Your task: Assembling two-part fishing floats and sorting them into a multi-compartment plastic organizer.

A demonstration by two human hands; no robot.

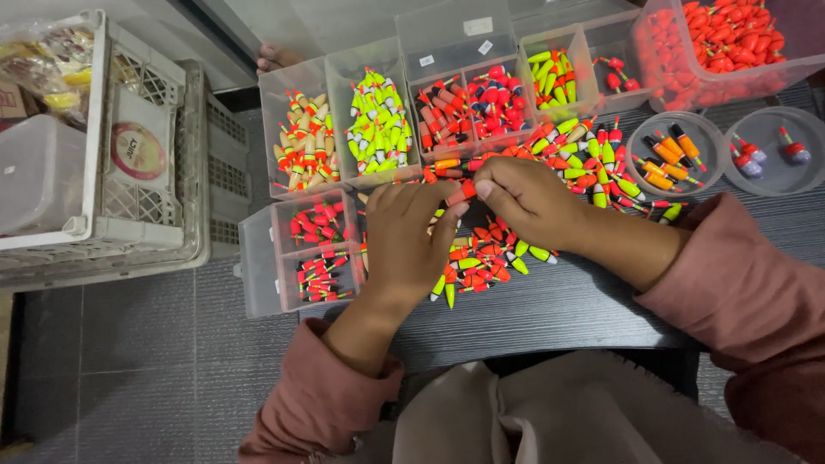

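Both of my hands meet over a loose heap of small fishing floats (pixel 593 163) in red, orange, yellow-green and white on a dark table (pixel 567 305). My left hand (pixel 411 239) and my right hand (pixel 528 199) pinch the same small red-orange float (pixel 464 191) between their fingertips. More floats lie under and between my wrists (pixel 481 262).
Clear plastic compartment boxes with sorted floats stand along the far side (pixel 378 120) and at the left table edge (pixel 314 249). Two round clear dishes (pixel 675 142) hold a few floats at the right. A tub of red floats (pixel 730 39) is far right. White crates (pixel 112 146) sit on the floor at left.
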